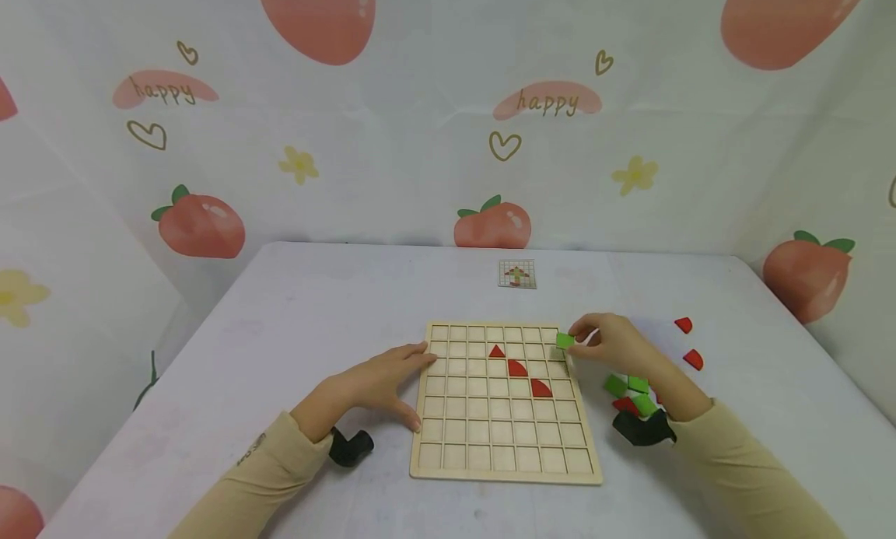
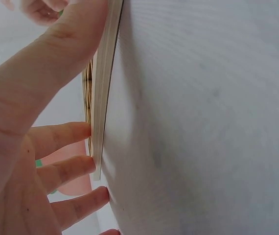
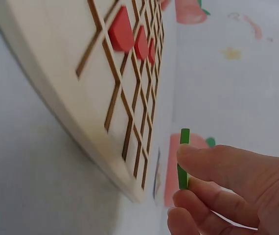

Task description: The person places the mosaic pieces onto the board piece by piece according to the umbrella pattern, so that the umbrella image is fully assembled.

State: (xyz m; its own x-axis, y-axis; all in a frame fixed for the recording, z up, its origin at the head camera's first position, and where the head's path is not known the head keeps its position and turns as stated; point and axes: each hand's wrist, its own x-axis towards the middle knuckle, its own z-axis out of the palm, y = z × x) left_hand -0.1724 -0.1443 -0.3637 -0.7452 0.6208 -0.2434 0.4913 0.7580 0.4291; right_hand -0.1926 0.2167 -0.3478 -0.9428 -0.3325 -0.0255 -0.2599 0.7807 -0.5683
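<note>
A wooden grid board [image 1: 458, 430] lies on the white table. Three red pieces sit in its cells: a red triangle [image 1: 496, 352], a red quarter-circle [image 1: 517, 369] and, lower right of that, another quarter-circle [image 1: 541, 388]. My left hand [image 1: 381, 379] rests along the board's left edge, fingers spread and straight, with fingertips [image 2: 83, 131] at the rim. Between thumb and fingers my right hand [image 1: 616, 344] pinches a green square tile [image 1: 565, 341] over the board's upper right corner. In the right wrist view the green tile [image 3: 183, 159] is seen edge-on, held upright.
Right of the board lies a pile of green squares [image 1: 616, 385] and red pieces [image 1: 625, 405], partly hidden by the right wrist. Two loose red pieces [image 1: 693, 359] lie farther right. A small pattern card [image 1: 517, 274] lies behind the board, before a printed cloth backdrop [image 1: 392, 150].
</note>
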